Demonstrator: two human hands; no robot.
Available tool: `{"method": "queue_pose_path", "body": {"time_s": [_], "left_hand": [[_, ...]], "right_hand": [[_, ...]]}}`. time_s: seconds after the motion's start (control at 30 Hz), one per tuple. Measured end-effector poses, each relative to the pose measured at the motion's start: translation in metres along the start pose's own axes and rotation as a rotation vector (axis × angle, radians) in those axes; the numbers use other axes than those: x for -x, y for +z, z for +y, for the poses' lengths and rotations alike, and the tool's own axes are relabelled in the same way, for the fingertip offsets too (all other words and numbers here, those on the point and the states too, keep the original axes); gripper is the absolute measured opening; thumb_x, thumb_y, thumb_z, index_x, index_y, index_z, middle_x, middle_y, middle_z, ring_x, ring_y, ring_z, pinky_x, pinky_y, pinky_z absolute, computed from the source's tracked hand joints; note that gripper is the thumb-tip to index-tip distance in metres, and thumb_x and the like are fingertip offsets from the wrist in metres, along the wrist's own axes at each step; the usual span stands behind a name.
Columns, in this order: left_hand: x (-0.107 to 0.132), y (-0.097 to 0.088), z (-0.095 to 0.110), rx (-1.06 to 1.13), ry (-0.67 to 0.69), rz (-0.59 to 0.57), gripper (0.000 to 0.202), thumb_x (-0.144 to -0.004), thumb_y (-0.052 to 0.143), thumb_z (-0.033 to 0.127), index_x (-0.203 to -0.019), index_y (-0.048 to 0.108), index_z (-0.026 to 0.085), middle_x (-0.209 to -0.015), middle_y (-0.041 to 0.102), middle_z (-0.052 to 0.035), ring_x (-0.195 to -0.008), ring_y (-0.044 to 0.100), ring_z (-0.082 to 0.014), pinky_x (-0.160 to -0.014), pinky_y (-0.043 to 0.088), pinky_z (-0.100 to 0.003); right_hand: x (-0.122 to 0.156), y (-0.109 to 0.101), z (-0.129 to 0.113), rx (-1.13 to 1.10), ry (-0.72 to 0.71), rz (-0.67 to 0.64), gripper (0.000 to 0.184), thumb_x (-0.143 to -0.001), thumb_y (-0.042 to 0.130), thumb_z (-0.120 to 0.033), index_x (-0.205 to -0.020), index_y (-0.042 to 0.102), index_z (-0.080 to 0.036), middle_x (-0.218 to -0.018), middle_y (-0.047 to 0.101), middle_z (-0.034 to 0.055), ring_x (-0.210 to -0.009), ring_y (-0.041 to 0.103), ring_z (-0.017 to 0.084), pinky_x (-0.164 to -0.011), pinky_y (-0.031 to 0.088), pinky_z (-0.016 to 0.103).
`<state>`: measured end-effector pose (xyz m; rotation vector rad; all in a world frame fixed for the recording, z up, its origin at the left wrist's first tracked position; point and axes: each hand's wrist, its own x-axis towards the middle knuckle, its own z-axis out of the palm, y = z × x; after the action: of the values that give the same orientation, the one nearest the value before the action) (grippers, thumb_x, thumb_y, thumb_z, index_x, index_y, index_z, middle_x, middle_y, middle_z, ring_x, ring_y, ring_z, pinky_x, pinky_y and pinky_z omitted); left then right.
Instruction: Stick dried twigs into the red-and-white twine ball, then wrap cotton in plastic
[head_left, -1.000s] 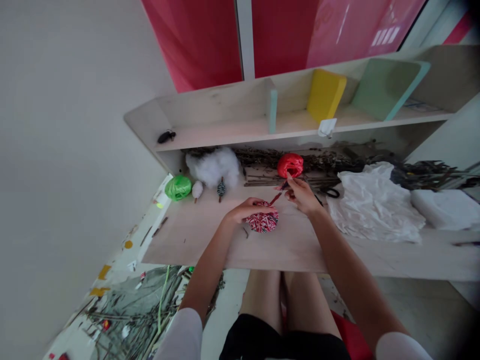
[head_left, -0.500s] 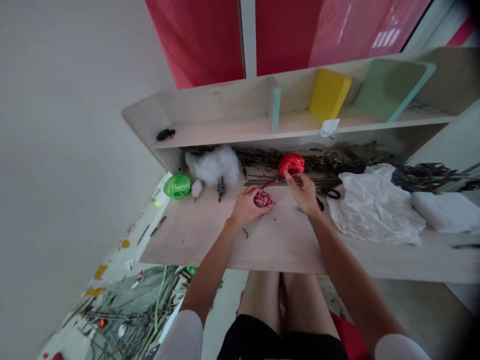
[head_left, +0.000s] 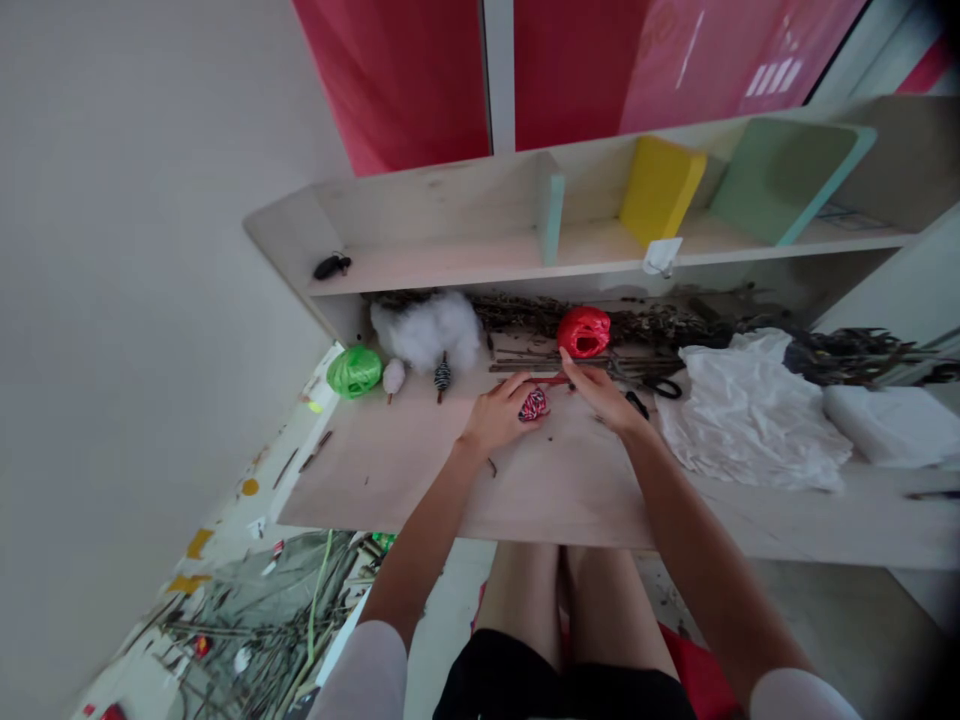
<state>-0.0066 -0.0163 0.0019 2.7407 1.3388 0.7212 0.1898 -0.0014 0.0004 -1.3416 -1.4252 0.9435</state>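
My left hand [head_left: 501, 416] is closed around a small ball wound in red and white cord [head_left: 533, 405], held just above the wooden desk [head_left: 420, 480]. A thin red strand [head_left: 550, 380] runs from the ball to my right hand [head_left: 600, 395], whose fingers pinch it. The right hand sits just in front of a red roll of cord [head_left: 583, 331]. Black scissors [head_left: 654, 386] lie right of that hand.
A green roll [head_left: 355, 371], white stuffing [head_left: 427, 331] and two small wrapped balls on sticks [head_left: 442, 377] stand at the back left. Dry twigs [head_left: 645, 325] line the back. Crumpled white plastic [head_left: 750, 410] lies right. A shelf [head_left: 525, 262] holds a yellow block [head_left: 660, 190].
The ball and my left hand moved away from me toward the red roll. My right hand shifted down and now pinches the red strand close to the ball.
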Motion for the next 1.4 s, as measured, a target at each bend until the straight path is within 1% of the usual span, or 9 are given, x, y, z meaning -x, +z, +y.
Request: {"method": "queue_pose_path", "body": {"time_s": [0.37, 0.5, 0.6, 0.77, 0.9, 1.1, 1.23, 1.3, 1.4], "left_hand": [[-0.002, -0.001, -0.005, -0.029, -0.114, 0.008, 0.041, -0.08, 0.064, 0.045, -0.113, 0.06, 0.021, -0.13, 0.056, -0.0067, -0.101, 0.064, -0.0192, -0.079, 0.054, -0.028], [-0.002, -0.003, -0.005, -0.022, -0.152, 0.006, 0.04, -0.079, 0.064, 0.046, -0.111, 0.06, 0.021, -0.132, 0.055, -0.0063, -0.1, 0.064, -0.0191, -0.079, 0.054, -0.028], [-0.003, -0.005, -0.005, -0.015, -0.166, -0.004, 0.041, -0.078, 0.066, 0.045, -0.111, 0.06, 0.021, -0.133, 0.055, -0.0057, -0.101, 0.064, -0.0194, -0.081, 0.054, -0.028], [-0.003, -0.007, -0.005, 0.009, -0.154, -0.02, 0.04, -0.078, 0.066, 0.044, -0.111, 0.06, 0.022, -0.131, 0.055, -0.0054, -0.103, 0.063, -0.0195, -0.083, 0.053, -0.028], [-0.003, -0.005, -0.005, 0.069, -0.112, -0.013, 0.04, -0.077, 0.067, 0.044, -0.11, 0.061, 0.022, -0.127, 0.057, -0.0056, -0.103, 0.063, -0.0193, -0.085, 0.053, -0.029], [-0.006, -0.006, 0.001, 0.403, -0.034, 0.058, 0.044, -0.064, 0.078, 0.047, -0.096, 0.063, 0.019, -0.104, 0.065, -0.0057, -0.096, 0.064, -0.0183, -0.089, 0.052, -0.031], [-0.007, -0.007, 0.001, 0.357, -0.134, 0.118, 0.04, -0.066, 0.078, 0.042, -0.095, 0.063, 0.019, -0.105, 0.065, -0.0064, -0.095, 0.064, -0.0187, -0.088, 0.052, -0.032], [-0.006, -0.006, -0.001, 0.274, -0.177, 0.147, 0.039, -0.069, 0.075, 0.041, -0.098, 0.062, 0.019, -0.11, 0.064, -0.007, -0.1, 0.064, -0.019, -0.088, 0.052, -0.031], [-0.005, -0.004, -0.003, 0.179, -0.195, 0.17, 0.039, -0.072, 0.072, 0.042, -0.104, 0.061, 0.021, -0.117, 0.062, -0.0068, -0.106, 0.062, -0.0192, -0.088, 0.052, -0.029]], "right_hand": [[0.006, -0.008, -0.016, -0.133, -0.063, -0.186, 0.044, -0.075, 0.061, -0.061, -0.063, 0.055, -0.019, -0.064, 0.059, 0.0007, -0.065, 0.055, 0.014, -0.072, 0.044, 0.028], [0.009, -0.011, -0.018, -0.028, -0.086, -0.2, 0.041, -0.074, 0.063, -0.058, -0.067, 0.06, -0.018, -0.065, 0.062, 0.0011, -0.062, 0.053, 0.013, -0.064, 0.043, 0.026], [0.009, -0.014, -0.018, 0.071, -0.132, -0.174, 0.037, -0.073, 0.064, -0.055, -0.071, 0.063, -0.018, -0.068, 0.063, 0.001, -0.063, 0.054, 0.014, -0.064, 0.043, 0.027], [0.005, -0.021, -0.013, 0.244, -0.364, -0.084, 0.025, -0.075, 0.066, -0.043, -0.067, 0.063, -0.02, -0.087, 0.067, 0.0061, -0.087, 0.061, 0.021, -0.085, 0.045, 0.035], [0.003, -0.02, -0.008, 0.466, -0.426, 0.037, 0.015, -0.079, 0.061, -0.032, -0.07, 0.064, -0.02, -0.098, 0.065, 0.01, -0.097, 0.06, 0.025, -0.09, 0.044, 0.041], [0.006, -0.012, -0.006, 0.64, -0.371, 0.241, 0.015, -0.084, 0.056, -0.029, -0.087, 0.067, -0.019, -0.113, 0.06, 0.0148, -0.106, 0.056, 0.031, -0.093, 0.041, 0.046], [0.002, -0.014, -0.001, 0.361, -0.312, 0.171, 0.051, -0.071, 0.07, -0.042, -0.116, 0.059, -0.02, -0.123, 0.057, 0.014, -0.113, 0.053, 0.03, -0.091, 0.045, 0.044], [0.001, -0.015, 0.0, 0.2, -0.179, 0.125, 0.058, -0.064, 0.073, -0.047, -0.113, 0.059, -0.019, -0.119, 0.06, 0.0134, -0.105, 0.057, 0.028, -0.082, 0.048, 0.039], [0.003, -0.015, -0.007, -0.002, 0.076, 0.02, 0.045, -0.065, 0.067, -0.052, -0.093, 0.064, -0.017, -0.098, 0.067, 0.0112, -0.081, 0.06, 0.02, -0.065, 0.046, 0.03]]}}
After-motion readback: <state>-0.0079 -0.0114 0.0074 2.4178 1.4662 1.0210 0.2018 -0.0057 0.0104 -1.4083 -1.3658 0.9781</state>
